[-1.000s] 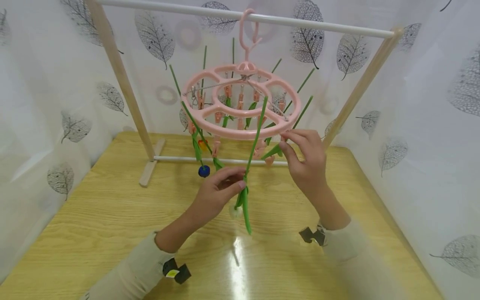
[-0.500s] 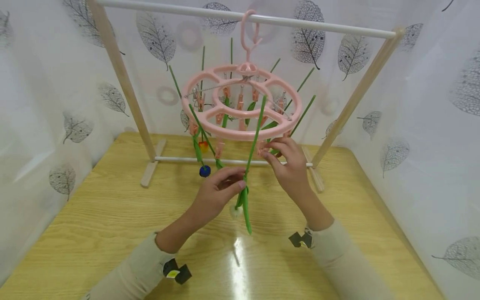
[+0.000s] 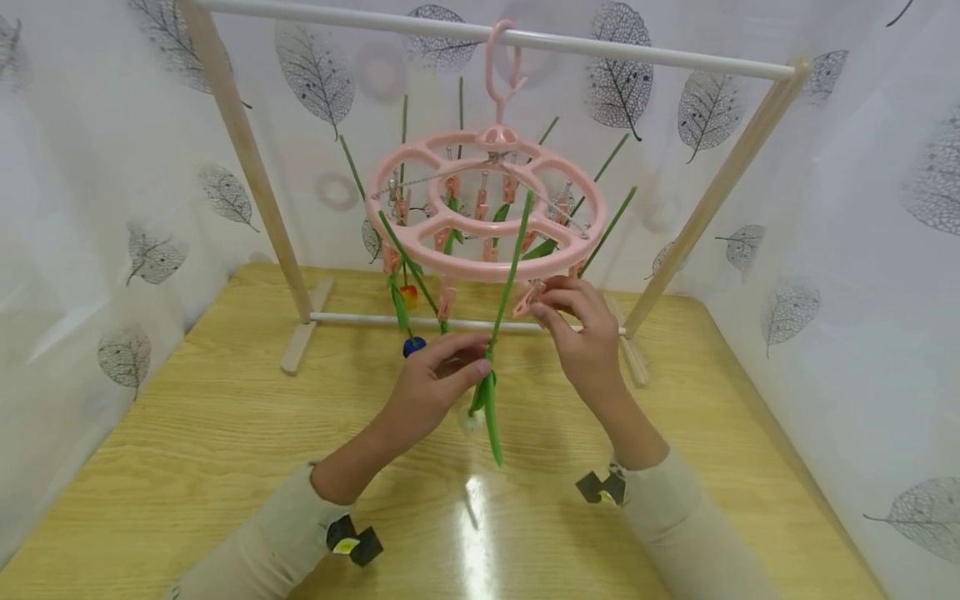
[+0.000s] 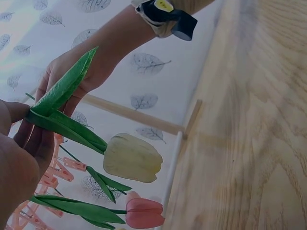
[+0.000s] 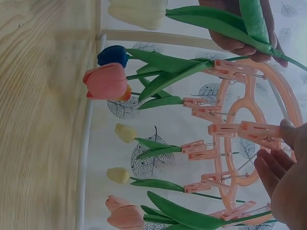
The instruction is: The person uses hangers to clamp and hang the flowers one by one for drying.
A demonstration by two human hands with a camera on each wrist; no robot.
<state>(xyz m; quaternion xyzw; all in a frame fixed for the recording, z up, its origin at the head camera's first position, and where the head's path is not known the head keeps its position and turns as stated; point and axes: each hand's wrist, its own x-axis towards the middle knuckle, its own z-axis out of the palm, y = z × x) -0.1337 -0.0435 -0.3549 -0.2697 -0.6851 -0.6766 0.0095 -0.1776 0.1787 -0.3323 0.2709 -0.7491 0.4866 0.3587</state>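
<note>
My left hand (image 3: 431,383) pinches the green stem of an upside-down white artificial tulip (image 4: 132,158) in front of the pink round hanger (image 3: 480,268). Its bloom hangs low and its leaves point down. With thumb and fingers, my right hand (image 3: 581,333) holds a pink clothespin (image 3: 528,300) that hangs from the hanger's front rim, tilted. The same clothespin (image 5: 259,132) appears in the right wrist view with nothing in its jaws. Around the hanger, other clothespins grip tulips head down, among them a pink tulip (image 5: 105,81) and a blue tulip (image 5: 112,56).
The hanger hooks over a white bar (image 3: 637,52) of a stand with wooden legs (image 3: 255,167). A lower white rod (image 3: 360,319) runs just above the wooden table (image 3: 225,467). Leaf-patterned curtain (image 3: 825,208) encloses the back and sides.
My right hand has moved left from beside a hanging tulip at the hanger's right to the front clothespin, which it now holds and tilts. My left hand and the white tulip have hardly moved.
</note>
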